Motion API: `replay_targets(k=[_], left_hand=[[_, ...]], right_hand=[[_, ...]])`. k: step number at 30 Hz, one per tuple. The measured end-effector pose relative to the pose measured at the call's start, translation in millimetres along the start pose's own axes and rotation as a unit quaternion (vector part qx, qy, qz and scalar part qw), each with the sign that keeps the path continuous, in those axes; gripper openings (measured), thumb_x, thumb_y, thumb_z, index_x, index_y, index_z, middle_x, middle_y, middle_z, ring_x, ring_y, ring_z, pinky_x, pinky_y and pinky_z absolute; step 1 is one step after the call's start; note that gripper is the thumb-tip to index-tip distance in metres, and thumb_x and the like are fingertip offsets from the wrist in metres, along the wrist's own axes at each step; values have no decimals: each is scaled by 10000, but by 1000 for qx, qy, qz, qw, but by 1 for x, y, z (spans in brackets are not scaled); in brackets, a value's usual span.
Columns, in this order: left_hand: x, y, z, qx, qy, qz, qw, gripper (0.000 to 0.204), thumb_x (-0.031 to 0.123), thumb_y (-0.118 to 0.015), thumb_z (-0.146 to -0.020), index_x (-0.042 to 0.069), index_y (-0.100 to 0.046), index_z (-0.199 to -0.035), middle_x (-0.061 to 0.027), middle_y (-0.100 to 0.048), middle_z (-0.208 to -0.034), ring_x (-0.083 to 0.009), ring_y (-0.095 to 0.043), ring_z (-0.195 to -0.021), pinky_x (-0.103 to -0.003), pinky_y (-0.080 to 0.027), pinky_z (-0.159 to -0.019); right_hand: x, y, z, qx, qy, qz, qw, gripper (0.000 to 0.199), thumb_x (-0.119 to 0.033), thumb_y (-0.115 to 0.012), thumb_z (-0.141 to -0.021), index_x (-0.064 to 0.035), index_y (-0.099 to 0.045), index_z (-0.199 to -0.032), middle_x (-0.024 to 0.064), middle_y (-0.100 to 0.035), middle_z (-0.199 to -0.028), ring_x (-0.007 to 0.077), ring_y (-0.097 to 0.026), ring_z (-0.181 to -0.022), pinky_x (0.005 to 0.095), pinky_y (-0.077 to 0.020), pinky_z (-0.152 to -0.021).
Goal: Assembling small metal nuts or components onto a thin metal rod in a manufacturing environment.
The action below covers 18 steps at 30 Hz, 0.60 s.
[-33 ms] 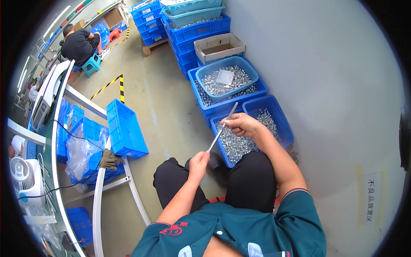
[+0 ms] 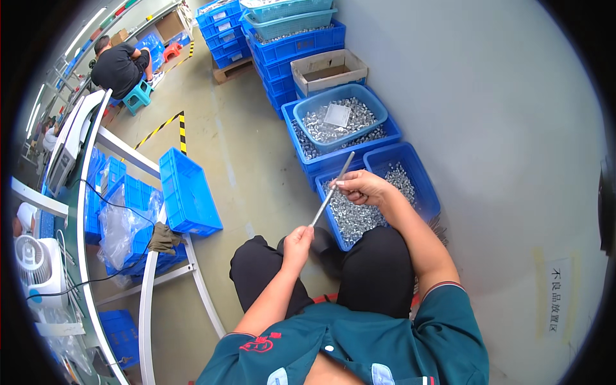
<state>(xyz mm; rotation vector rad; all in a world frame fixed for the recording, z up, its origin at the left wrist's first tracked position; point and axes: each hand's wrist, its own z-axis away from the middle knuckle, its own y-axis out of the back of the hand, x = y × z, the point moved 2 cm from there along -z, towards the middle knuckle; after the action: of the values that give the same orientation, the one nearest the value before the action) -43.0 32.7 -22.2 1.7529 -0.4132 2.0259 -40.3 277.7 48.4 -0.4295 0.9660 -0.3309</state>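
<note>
One long thin grey metal rod [image 2: 332, 190] slants between two hands. The left hand [image 2: 298, 242] has its grip closed around the rod's lower end; the right hand [image 2: 361, 187], at two o'clock from it, pinches the rod near its upper part. Beneath sit two blue plastic bins of small silvery parts [image 2: 423, 186], possibly screws, at the person's knees.

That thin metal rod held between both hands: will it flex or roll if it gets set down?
The rod looks straight between left hand and right hand, so probably stiff. It appears slim and round, so it may roll on the floor. Its shiny surface could be slippery.
</note>
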Motion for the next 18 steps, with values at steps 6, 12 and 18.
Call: replay_targets(k=[6, 12, 18], left_hand=[[-1, -1, -1, -7, 25, 47, 999, 306, 273, -522, -907, 66, -524, -682, 71, -382, -544, -22, -313, -485, -198, -241, -443], [-5, 2, 3, -6, 15, 12, 1000, 309, 257, -539, -898, 59, -518, -662, 65, -391, -548, -26, -329, -504, -205, -264, -458], [-7, 5, 7, -11, 8, -12, 1000, 306, 241, -550, -888, 41, -521, -658, 60, -397, -562, -31, -339, -541, -212, -292, -489]], right_hand=[[3, 31, 0, 67, 21, -169, 983, 240, -75, -540, -806, 21, -527, -1025, 65, -519, -749, 41, -367, -466, 149, -244, -335], [1, 37, -2, 33, 99, -254, 962, 144, -146, -494, -896, -27, -522, -972, 19, -528, -735, 42, -379, -450, 161, -258, -344], [1, 37, 3, -12, 135, -300, 944, 267, -298, -479, -921, -54, -534, -1014, 7, -485, -671, 49, -363, -436, 170, -246, -341]])
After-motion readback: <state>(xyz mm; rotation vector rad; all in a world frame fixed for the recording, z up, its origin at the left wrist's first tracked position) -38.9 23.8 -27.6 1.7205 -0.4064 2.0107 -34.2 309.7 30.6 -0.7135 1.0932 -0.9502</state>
